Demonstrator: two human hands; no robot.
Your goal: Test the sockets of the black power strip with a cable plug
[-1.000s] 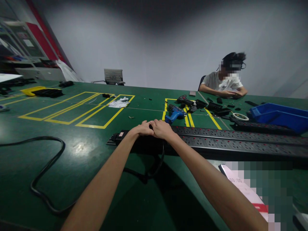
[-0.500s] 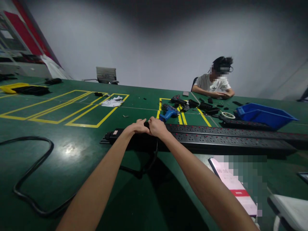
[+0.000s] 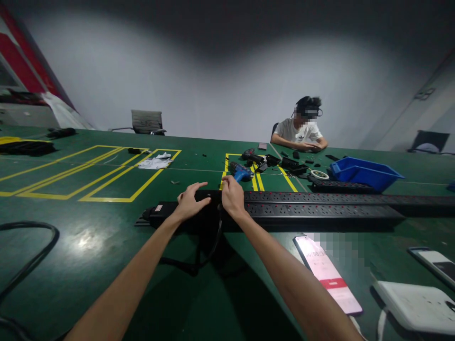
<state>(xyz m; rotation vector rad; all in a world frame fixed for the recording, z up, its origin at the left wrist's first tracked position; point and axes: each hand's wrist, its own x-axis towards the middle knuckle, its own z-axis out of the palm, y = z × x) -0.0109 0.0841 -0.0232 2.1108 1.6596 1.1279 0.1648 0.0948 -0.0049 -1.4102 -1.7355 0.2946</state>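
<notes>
Two long black power strips lie side by side across the green table; the nearer strip (image 3: 320, 211) has rows of sockets, and the farther strip (image 3: 355, 198) reaches beyond it on the right. My left hand (image 3: 191, 203) rests at the dark left part of the strips with its thumb and fingers spread. Beside it, my right hand (image 3: 232, 196) has its fingers curled at the strips; what they grip, if anything, is hidden. A black cable (image 3: 217, 237) hangs down between my hands. Just behind my right hand lies a blue power drill (image 3: 242, 173).
A blue bin (image 3: 366, 174) stands at the right behind the strips. A phone (image 3: 329, 274) and a white device (image 3: 415, 303) lie near the front right. White gloves (image 3: 155, 161) lie at the back left. Across the table sits a person (image 3: 300, 130) with forearms on the tabletop.
My left hand has moved left, away from my right hand, and its fingers have spread. The camera view has shifted, so the scene sits further left and slightly lower.
</notes>
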